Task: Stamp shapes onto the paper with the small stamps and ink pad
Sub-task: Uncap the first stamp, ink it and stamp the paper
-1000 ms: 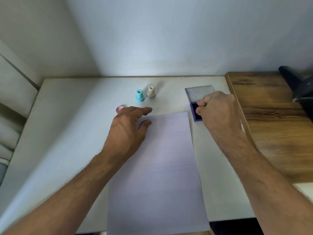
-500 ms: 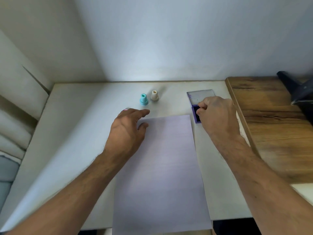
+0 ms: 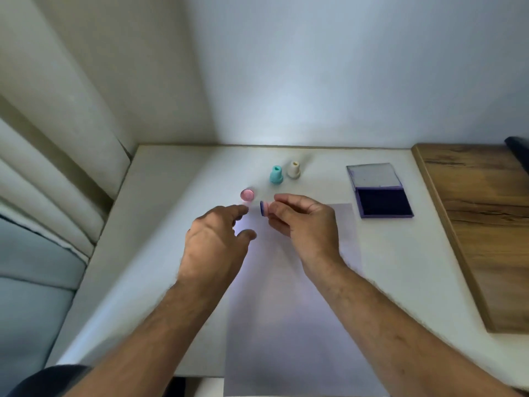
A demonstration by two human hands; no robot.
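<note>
Head view, right hand (image 3: pixel 303 224) pinching one pink stamp (image 3: pixel 264 208); left hand (image 3: pixel 214 245) spread; two stamps standing

The paper (image 3: pixel 294 310) runs off the bottom edge, and both forearms cover parts of it; the right hand (image 3: pixel 303 224) hides most of the pink stamp (image 3: pixel 264 208), whose inked face is too small to read; a dark object (image 3: pixel 519 151) is cut off at right

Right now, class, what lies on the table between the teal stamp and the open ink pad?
In the head view, only the cream stamp stands between the teal stamp and the ink pad; the rest is bare table.
</note>
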